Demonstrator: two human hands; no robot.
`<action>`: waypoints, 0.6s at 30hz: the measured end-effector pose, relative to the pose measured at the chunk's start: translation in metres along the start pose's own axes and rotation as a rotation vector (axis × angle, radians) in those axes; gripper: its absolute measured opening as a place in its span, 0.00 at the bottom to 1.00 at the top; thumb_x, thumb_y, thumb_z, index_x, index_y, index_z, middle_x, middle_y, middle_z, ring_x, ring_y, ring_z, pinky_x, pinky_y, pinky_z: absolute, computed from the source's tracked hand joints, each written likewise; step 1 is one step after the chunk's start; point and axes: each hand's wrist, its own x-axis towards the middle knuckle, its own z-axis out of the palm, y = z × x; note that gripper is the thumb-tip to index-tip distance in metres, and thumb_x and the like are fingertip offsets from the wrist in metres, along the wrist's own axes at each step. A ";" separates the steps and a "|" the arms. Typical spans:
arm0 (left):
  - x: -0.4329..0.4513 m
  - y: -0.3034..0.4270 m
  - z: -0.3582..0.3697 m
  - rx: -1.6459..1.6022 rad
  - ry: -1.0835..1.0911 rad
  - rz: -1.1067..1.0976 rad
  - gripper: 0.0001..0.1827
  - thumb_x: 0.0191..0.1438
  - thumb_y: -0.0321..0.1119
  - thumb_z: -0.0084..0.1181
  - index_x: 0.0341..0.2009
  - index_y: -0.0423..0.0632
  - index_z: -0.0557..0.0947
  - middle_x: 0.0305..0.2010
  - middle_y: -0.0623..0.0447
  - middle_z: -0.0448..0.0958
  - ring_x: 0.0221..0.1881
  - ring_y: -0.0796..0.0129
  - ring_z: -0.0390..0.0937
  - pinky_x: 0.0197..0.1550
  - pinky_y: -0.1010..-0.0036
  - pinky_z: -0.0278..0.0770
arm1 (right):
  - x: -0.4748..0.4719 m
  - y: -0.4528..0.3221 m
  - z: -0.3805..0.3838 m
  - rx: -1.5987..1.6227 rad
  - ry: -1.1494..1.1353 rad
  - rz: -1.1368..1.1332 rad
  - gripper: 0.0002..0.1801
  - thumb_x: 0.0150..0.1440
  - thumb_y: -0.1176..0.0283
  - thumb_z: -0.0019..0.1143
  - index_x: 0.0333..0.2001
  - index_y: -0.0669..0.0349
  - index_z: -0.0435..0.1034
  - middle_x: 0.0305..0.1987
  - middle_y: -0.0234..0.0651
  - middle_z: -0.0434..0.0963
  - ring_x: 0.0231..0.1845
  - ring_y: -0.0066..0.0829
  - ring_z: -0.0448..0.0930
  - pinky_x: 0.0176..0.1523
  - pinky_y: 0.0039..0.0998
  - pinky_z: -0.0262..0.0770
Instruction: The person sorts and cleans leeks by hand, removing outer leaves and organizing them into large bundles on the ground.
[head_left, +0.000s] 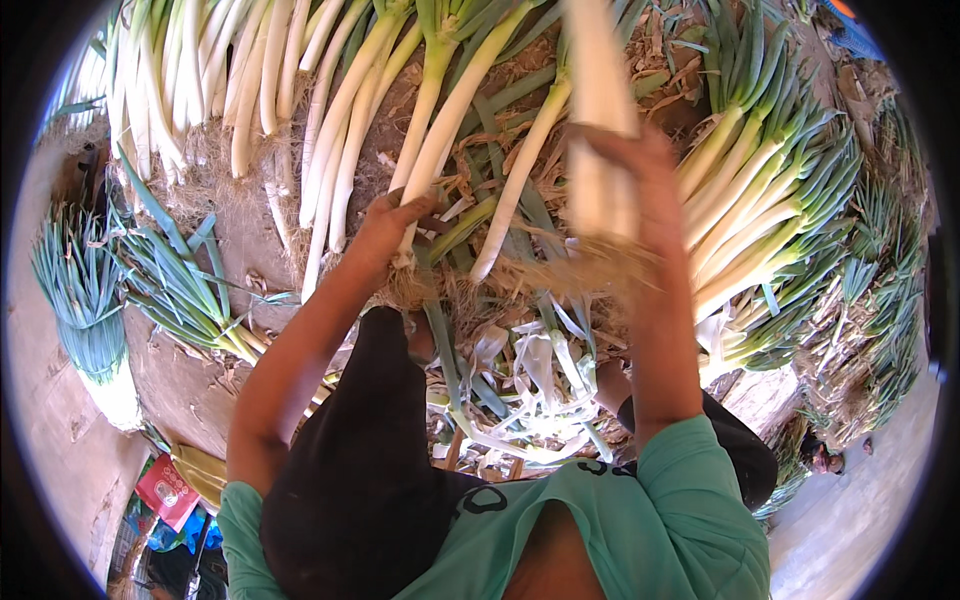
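Observation:
My left hand (400, 223) is closed around the white lower shaft of a long green onion (457, 112), just above its roots. A second stalk lies close beside that one. To the right, my right hand (641, 165) grips a thick white bundle of long green onions (602, 82), held upright and blurred by motion. Its brown roots (607, 262) hang below the palm, and its upper end runs out of view. Between my hands a single green onion (521, 180) slants on the ground, its root end towards me.
Rows of long green onions (202, 67) lie at the back left; another pile (750, 195) fans out at the right. Peeled skins and leaves (540, 375) litter the ground between my legs. A tied bundle (90, 330) lies far left, near a red packet (166, 491).

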 end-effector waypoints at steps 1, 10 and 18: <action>0.002 0.000 -0.006 -0.015 0.012 0.017 0.21 0.55 0.41 0.56 0.47 0.38 0.75 0.38 0.48 0.79 0.36 0.68 0.78 0.34 0.76 0.73 | -0.023 -0.033 -0.007 0.138 -0.040 -0.060 0.31 0.44 0.68 0.66 0.48 0.75 0.64 0.33 0.44 0.79 0.28 0.29 0.80 0.29 0.26 0.80; -0.009 0.015 0.028 -0.307 -0.041 -0.023 0.17 0.59 0.44 0.52 0.41 0.42 0.76 0.36 0.49 0.78 0.34 0.67 0.77 0.35 0.75 0.76 | -0.021 0.048 0.040 0.169 0.068 0.030 0.24 0.52 0.73 0.61 0.50 0.66 0.61 0.38 0.38 0.73 0.39 0.31 0.76 0.46 0.30 0.74; -0.017 0.012 0.042 -0.244 -0.007 -0.060 0.24 0.57 0.39 0.55 0.54 0.39 0.70 0.44 0.47 0.77 0.41 0.66 0.78 0.41 0.72 0.79 | -0.020 0.090 0.053 -0.102 -0.272 0.176 0.22 0.58 0.62 0.53 0.49 0.67 0.65 0.32 0.37 0.76 0.28 0.26 0.77 0.33 0.25 0.74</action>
